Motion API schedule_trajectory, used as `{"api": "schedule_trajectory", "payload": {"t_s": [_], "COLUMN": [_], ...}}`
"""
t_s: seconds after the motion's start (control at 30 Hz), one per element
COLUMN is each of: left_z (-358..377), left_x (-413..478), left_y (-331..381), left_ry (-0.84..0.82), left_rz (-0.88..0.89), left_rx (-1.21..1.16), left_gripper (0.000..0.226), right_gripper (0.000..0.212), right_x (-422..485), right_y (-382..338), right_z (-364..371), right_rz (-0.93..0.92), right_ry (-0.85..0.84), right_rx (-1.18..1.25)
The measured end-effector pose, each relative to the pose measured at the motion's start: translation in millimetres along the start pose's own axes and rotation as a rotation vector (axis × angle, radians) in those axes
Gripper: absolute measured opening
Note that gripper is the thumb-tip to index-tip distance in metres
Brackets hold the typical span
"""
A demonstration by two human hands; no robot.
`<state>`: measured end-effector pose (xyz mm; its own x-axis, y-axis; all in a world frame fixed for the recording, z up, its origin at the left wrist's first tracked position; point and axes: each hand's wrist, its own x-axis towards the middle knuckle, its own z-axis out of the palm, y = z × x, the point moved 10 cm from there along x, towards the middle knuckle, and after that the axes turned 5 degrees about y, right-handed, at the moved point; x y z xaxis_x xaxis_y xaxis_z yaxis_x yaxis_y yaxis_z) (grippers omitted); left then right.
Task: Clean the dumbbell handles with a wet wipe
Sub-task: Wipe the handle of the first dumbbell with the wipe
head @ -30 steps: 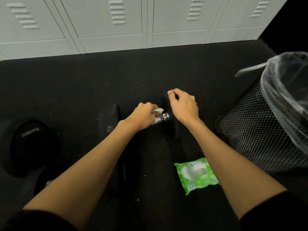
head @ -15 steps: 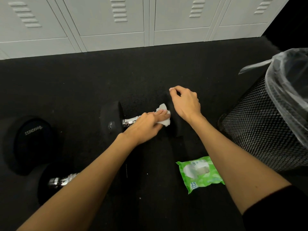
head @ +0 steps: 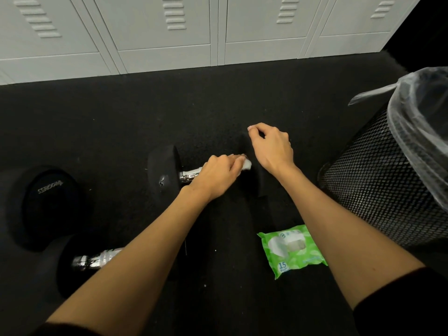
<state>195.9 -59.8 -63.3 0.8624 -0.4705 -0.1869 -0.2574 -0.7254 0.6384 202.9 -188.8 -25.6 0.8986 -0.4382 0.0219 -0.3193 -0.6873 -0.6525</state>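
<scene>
The dumbbell (head: 206,173) being cleaned is lying on the black floor (head: 121,122) at the centre of the frame, its long axis running left to right across the picture, so the chrome handle (head: 190,175) is stretching from the left weight head (head: 163,173) toward the right weight head (head: 252,170), which is mostly hidden under the hands. The left hand (head: 218,172) is sitting on the right half of that handle, fingers curled down and pinching a white wet wipe (head: 246,164) against the bar, so the bare chrome that is showing is lying to the left of the hand, and any coming stroke looks as if it will be travelling along that left-to-right line. The right hand (head: 271,149) is resting on top of the right weight head, fingers bent and loosely pressing on it, seemingly steadying the dumbbell; it is holding nothing else. The left hand is the nearer one to the handle. A second dumbbell (head: 60,238) is lying in the lower left of the frame, its chrome handle (head: 97,258) partly hidden behind the left forearm, with one head bearing lettering. Counting: two dumbbells, one wipe in use, one green wipe packet (head: 291,251) lying on the floor in the lower right centre, just beside the right forearm, and one black mesh bin (head: 378,185) with a clear liner at the right edge. Grey lockers (head: 169,32) are running along the top of the frame
</scene>
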Motion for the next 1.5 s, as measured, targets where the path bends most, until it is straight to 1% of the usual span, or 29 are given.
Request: {"api": "schedule_trajectory", "payload": {"t_s": [0.07, 0.17, 0.27, 0.3, 0.37, 0.43, 0.47, 0.57, 0.63, 0.67, 0.73, 0.8, 0.83, 0.87, 0.97, 1.07, 1.13, 1.2, 1.23, 1.3, 1.33, 1.37, 1.4, 1.43, 1.5], "left_z": [1, 5, 11, 10, 6, 3, 2, 2, 5, 6, 5, 2, 1, 1, 1, 2, 3, 5, 8, 20, 21, 18, 14, 10, 6], "left_x": [10, 13, 6, 4, 6, 15, 20, 30, 28, 23, 7, -6, -8, -4, 19, 37, 36, 25, 17, 4, 1, 1, 4, 9, 19], "left_y": [-4, -5, -3, -1, 1, -3, -6, -14, -15, -11, 1, 10, 10, 7, -6, -11, -5, 2, 5, 6, 7, 8, 6, 2, -7], "left_ry": [-0.023, -0.109, -0.156, -0.143, -0.108, -0.108, -0.109, -0.104, -0.094, -0.083, -0.040, -0.005, -0.009, -0.018, -0.077, -0.108, -0.098, -0.068, -0.082, -0.129, -0.107, -0.069, -0.049, -0.037, -0.041], "left_rz": [-0.004, 0.000, 0.079, 0.104, 0.111, 0.051, 0.014, -0.077, -0.087, -0.043, 0.106, 0.230, 0.229, 0.193, 0.004, -0.116, -0.082, 0.000, 0.055, 0.171, 0.209, 0.235, 0.227, 0.192, 0.045], "left_rx": [0.021, 0.013, 0.170, 0.195, 0.181, 0.118, 0.103, 0.138, 0.132, 0.138, 0.149, 0.174, 0.174, 0.171, 0.184, 0.157, 0.186, 0.261, 0.320, 0.474, 0.496, 0.485, 0.470, 0.409, 0.225], "left_gripper": [0.044, 0.054, 0.065, 0.064, 0.054, 0.036, 0.030, 0.033, 0.034, 0.035, 0.035, 0.040, 0.042, 0.041, 0.030, 0.036, 0.035, 0.024, 0.024, 0.058, 0.067, 0.067, 0.061, 0.051, 0.026], "right_gripper": [0.030, 0.029, 0.029, 0.029, 0.029, 0.029, 0.029, 0.029, 0.029, 0.028, 0.028, 0.029, 0.029, 0.029, 0.029, 0.028, 0.027, 0.026, 0.026, 0.027, 0.028, 0.028, 0.028, 0.027, 0.027], "right_x": [0, 1, 1, 1, 1, 1, 1, 1, 1, 1, 2, 2, 2, 2, 3, 4, 4, 3, 3, 3, 3, 3, 3, 3, 4], "right_y": [0, -1, -1, 0, 0, 0, 0, 0, 0, 0, 0, 1, 2, 2, 2, 1, 2, 2, 2, 2, 2, 2, 2, 1, 2], "right_z": [0, -1, -1, -2, -1, -2, -2, -3, -2, -2, -2, -2, -2, -2, -1, -2, -2, -1, -1, -2, -2, -1, 0, 0, 1], "right_rz": [0.002, -0.002, 0.004, 0.007, 0.005, 0.005, 0.006, 0.007, 0.007, 0.007, 0.006, 0.007, 0.008, 0.008, 0.013, 0.016, 0.020, 0.023, 0.023, 0.011, 0.005, 0.005, 0.006, 0.008, 0.012], "right_ry": [0.002, 0.004, 0.002, 0.004, 0.007, 0.009, 0.012, 0.017, 0.018, 0.019, 0.023, 0.030, 0.031, 0.031, 0.024, 0.024, 0.019, 0.015, 0.019, 0.032, 0.036, 0.035, 0.031, 0.027, 0.023], "right_rx": [-0.001, 0.010, 0.017, 0.018, 0.022, 0.026, 0.028, 0.032, 0.034, 0.035, 0.038, 0.039, 0.039, 0.042, 0.050, 0.046, 0.053, 0.065, 0.068, 0.068, 0.067, 0.066, 0.066, 0.065, 0.065]}}
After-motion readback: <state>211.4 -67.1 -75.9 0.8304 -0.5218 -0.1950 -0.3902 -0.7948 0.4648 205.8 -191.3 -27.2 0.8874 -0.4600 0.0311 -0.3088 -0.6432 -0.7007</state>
